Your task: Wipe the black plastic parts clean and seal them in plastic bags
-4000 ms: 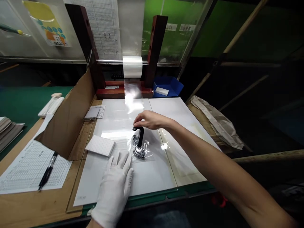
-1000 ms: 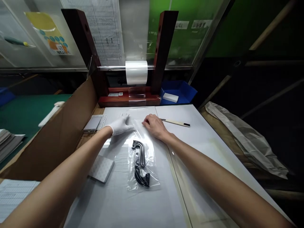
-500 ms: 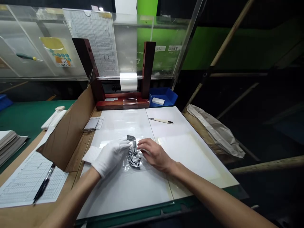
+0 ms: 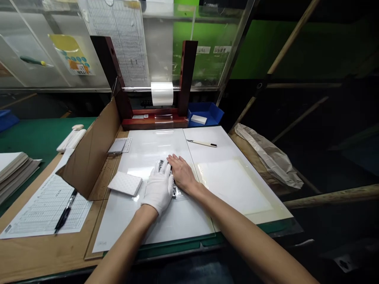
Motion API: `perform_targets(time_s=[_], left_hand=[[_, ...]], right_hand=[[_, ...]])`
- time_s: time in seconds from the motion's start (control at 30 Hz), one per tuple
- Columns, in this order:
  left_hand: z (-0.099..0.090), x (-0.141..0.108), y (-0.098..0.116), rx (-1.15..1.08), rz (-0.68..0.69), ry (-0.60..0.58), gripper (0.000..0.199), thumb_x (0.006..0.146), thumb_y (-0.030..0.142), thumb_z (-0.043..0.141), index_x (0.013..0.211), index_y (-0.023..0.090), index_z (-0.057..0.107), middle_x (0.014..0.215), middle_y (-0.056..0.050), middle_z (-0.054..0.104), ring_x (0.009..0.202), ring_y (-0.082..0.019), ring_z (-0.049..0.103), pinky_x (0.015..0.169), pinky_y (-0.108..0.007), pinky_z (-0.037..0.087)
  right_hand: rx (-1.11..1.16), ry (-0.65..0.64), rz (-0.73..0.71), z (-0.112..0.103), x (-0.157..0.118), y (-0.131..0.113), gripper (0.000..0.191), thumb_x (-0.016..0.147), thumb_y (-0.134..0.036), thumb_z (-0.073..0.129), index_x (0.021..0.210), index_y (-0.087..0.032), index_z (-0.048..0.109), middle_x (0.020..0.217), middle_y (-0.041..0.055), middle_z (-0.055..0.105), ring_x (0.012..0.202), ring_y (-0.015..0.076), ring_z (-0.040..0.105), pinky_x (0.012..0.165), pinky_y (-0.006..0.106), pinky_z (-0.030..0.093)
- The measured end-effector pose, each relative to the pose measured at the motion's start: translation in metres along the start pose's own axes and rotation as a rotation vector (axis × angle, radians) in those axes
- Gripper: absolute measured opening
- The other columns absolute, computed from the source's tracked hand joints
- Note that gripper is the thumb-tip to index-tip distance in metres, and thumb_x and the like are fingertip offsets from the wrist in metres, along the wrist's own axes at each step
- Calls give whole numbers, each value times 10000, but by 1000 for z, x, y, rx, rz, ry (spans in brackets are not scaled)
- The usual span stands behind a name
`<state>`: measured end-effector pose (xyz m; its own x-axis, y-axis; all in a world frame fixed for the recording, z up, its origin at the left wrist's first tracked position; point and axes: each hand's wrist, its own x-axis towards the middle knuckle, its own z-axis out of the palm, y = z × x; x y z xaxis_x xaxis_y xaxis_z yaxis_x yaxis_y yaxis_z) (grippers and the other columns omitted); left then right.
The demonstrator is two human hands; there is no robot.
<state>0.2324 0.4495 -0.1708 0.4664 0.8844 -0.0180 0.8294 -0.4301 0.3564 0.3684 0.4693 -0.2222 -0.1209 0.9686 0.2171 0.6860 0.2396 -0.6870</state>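
Note:
My left hand (image 4: 159, 188), in a white glove, lies flat with fingers stretched over a black-and-silver curved piece (image 4: 174, 192) under clear film. Most of that piece is hidden; only its upper tip and lower right end show. Bare, my right hand (image 4: 182, 172) rests along its right side, fingers extended and pressed near the film's edge. The two hands touch or nearly touch; I cannot tell which. Left of the glove sits a white textured pad (image 4: 126, 183). All of this is on a white work board (image 4: 124, 225).
A utility knife (image 4: 201, 143) lies at the right rear. Behind stand a dark red wooden holder with a film roll (image 4: 162, 94) and a blue tray (image 4: 215, 112) with a white block (image 4: 198, 119). On the left are a cardboard divider (image 4: 91, 152), a printed form and a pen (image 4: 65, 212).
My left hand has shifted right and now covers the curved piece with flattened fingers. My right hand has come down at its right side. The white pad is now uncovered. The camera view has tilted down.

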Motion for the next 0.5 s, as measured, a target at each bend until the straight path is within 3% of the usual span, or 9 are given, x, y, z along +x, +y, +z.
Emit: perform_targets(time_s=[0.07,0.13,0.27,0.33,0.4,0.47,0.5], left_hand=[[12,3,-3,20,-41,-20,585,976,264,373,1546,138,335,1642,-151,323,1540,-374,176,1237,-589,192],[14,1,-2,23,-59,-42,610,980,264,351,1571,134,281,1674,-145,242,1552,-376,121,1246,-595,156],[-4,-23,18,8,-53,-90,603,979,278,342,1554,98,332,1666,-158,254,1554,-365,124,1256,-580,169],[-12,-56,30,-11,-53,-120,603,974,318,362,1530,87,389,1648,-165,294,1546,-362,170,1252,-560,223],[-13,-105,36,-72,-66,-158,621,971,388,376,1542,146,388,1650,-115,306,1539,-333,219,1246,-526,273],[-10,-160,33,-453,-231,-179,640,959,559,402,1516,247,446,1605,-73,409,1492,-303,356,1253,-473,280],[-8,-186,29,-710,-361,-280,666,933,656,411,1468,274,514,1515,-85,535,1394,-306,504,1205,-456,373]], right_hand=[[-14,-48,1,10,1,6,466,985,-76,419,1429,-157,537,1542,127,472,1490,261,351,1253,530,213],[-20,-71,-6,13,-3,8,484,1003,-99,430,1479,-172,476,1583,118,410,1517,256,289,1265,541,151],[-7,-63,-46,3,-5,3,509,1011,-130,484,1514,-164,415,1586,141,399,1508,285,302,1241,588,204],[19,-65,-93,-3,-2,2,493,1005,-126,509,1492,-174,446,1553,130,456,1483,279,357,1224,587,261],[50,-80,-132,-9,-3,2,472,992,-79,489,1451,-189,502,1483,105,547,1438,252,437,1219,572,291],[76,-95,-146,-12,-14,0,502,973,-31,425,1425,-216,542,1420,77,611,1401,223,490,1232,562,279],[86,-102,-148,-12,-25,-3,534,962,-23,396,1433,-230,538,1417,66,616,1401,214,490,1241,563,265]])
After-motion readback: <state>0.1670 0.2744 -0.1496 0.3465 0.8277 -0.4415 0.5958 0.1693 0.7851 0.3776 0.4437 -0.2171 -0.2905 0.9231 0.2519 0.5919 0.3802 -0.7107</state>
